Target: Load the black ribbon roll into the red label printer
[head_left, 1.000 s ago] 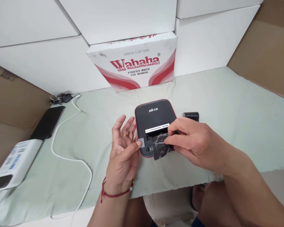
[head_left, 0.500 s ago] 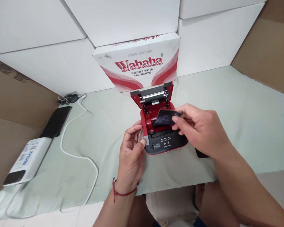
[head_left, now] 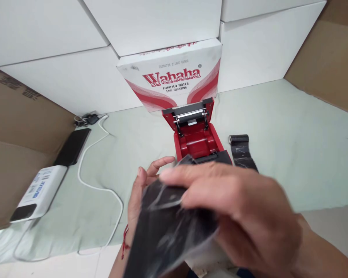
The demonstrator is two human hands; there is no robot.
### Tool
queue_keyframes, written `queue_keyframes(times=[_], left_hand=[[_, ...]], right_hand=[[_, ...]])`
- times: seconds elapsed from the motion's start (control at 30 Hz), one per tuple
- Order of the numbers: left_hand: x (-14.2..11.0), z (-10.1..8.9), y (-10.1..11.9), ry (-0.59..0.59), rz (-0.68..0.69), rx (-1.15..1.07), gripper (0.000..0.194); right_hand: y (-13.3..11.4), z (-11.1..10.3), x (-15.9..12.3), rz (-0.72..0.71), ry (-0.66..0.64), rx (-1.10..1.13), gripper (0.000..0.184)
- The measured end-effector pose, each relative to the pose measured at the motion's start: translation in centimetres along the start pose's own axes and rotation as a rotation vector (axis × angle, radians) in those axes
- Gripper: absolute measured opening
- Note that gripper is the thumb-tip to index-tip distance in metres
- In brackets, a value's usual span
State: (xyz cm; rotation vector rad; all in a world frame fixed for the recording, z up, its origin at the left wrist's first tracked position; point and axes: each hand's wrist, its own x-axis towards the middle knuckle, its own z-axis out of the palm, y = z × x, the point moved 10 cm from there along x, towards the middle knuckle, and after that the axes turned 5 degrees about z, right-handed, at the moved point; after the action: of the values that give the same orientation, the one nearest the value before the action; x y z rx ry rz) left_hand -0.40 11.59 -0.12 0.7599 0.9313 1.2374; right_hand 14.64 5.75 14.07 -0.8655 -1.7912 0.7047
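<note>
Right hand [head_left: 246, 200] — fingers pinching black film [head_left: 168, 227], nearside of the open red printer [head_left: 197, 141]. Left hand [head_left: 135, 200] — visible fingers spread, left of printer. Black roll [head_left: 240, 142]: right of printer.

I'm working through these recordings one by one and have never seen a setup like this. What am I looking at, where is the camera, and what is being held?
There is no machine arm here: these are a person's bare hands, and every picture comes from one camera worn on the head, looking forward and down. The right hand grips a shiny dark sheet, blurred and close to the lens. The left hand is partly hidden behind it, so whether it touches the sheet is unclear. Beyond them, a red and black device stands with its lid raised. On the pale green cloth also lie a partly unrolled dark roll, to the device's right, and a white cable, to its left.
</note>
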Motion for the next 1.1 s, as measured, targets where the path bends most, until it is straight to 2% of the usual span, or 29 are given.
queue_keyframes(times=[0.07, 0.13, 0.2, 0.27, 0.3, 0.37, 0.43, 0.53, 0.57, 0.6, 0.63, 0.73, 0.8, 0.87, 0.97, 1.03, 1.1], left_hand=[[-0.9, 0.3, -0.4, -0.008, -0.104, -0.021, 0.062], [-1.3, 0.0, -0.5, -0.016, -0.17, -0.03, 0.06], [-1.1, -0.9, 0.1, -0.017, -0.142, 0.006, 0.054], [-0.3, -2.4, 0.8, 0.017, -0.063, 0.08, 0.052], [0.2, -3.3, 1.0, 0.053, -0.018, 0.13, 0.051], [1.0, -4.8, 1.4, 0.104, 0.059, 0.283, 0.048], [1.7, -5.2, 0.9, 0.046, 0.076, 0.499, 0.045], [2.5, -5.2, -0.3, -0.096, 0.103, 0.906, 0.038], [2.6, -5.3, -0.3, -0.111, 0.141, 1.028, 0.036], [2.8, -5.4, -0.1, -0.105, 0.187, 1.125, 0.035], [2.9, -5.5, 0.2, -0.088, 0.227, 1.19, 0.036], [3.0, -5.7, 0.6, -0.041, 0.277, 1.228, 0.045], [2.8, -5.5, 0.8, -0.03, 0.301, 1.232, 0.049], [2.4, -5.0, 1.3, -0.015, 0.364, 1.228, 0.047], [1.6, -4.0, 2.4, 0.026, 0.504, 1.216, 0.042], [1.2, -3.6, 2.9, 0.053, 0.568, 1.203, 0.039], [0.7, -3.3, 3.3, 0.083, 0.603, 1.176, 0.035]], right_hand=[[-0.7, 2.8, -0.1, -0.085, -0.161, -0.022, 0.021], [-1.0, 5.5, -0.5, -0.197, -0.283, -0.126, 0.034], [-0.8, 7.3, -1.1, -0.294, -0.366, -0.244, 0.036], [-0.4, 7.5, -1.6, -0.306, -0.435, -0.291, 0.027], [-0.3, 6.8, -1.8, -0.29, -0.455, -0.281, 0.025], [0.1, 3.9, -1.6, -0.211, -0.408, -0.239, 0.025], [1.5, -1.1, -0.6, -0.059, -0.204, -0.263, 0.021], [6.7, -8.9, -0.1, 0.289, 0.147, -0.522, 0.016], [8.8, -10.9, -0.4, 0.39, 0.235, -0.576, 0.017], [10.9, -12.0, -0.7, 0.472, 0.249, -0.618, 0.018], [13.0, -12.5, -0.9, 0.534, 0.229, -0.674, 0.02], [18.5, -11.4, -1.5, 0.634, -0.04, -0.841, 0.029], [20.5, -10.4, -2.0, 0.641, -0.171, -0.889, 0.031], [21.4, -10.0, -2.3, 0.638, -0.207, -0.904, 0.029], [20.7, -10.0, -2.3, 0.577, -0.167, -0.864, 0.022], [18.5, -10.3, -2.2, 0.461, -0.093, -0.762, 0.019], [15.1, -11.1, -2.7, 0.339, -0.016, -0.649, 0.02]])
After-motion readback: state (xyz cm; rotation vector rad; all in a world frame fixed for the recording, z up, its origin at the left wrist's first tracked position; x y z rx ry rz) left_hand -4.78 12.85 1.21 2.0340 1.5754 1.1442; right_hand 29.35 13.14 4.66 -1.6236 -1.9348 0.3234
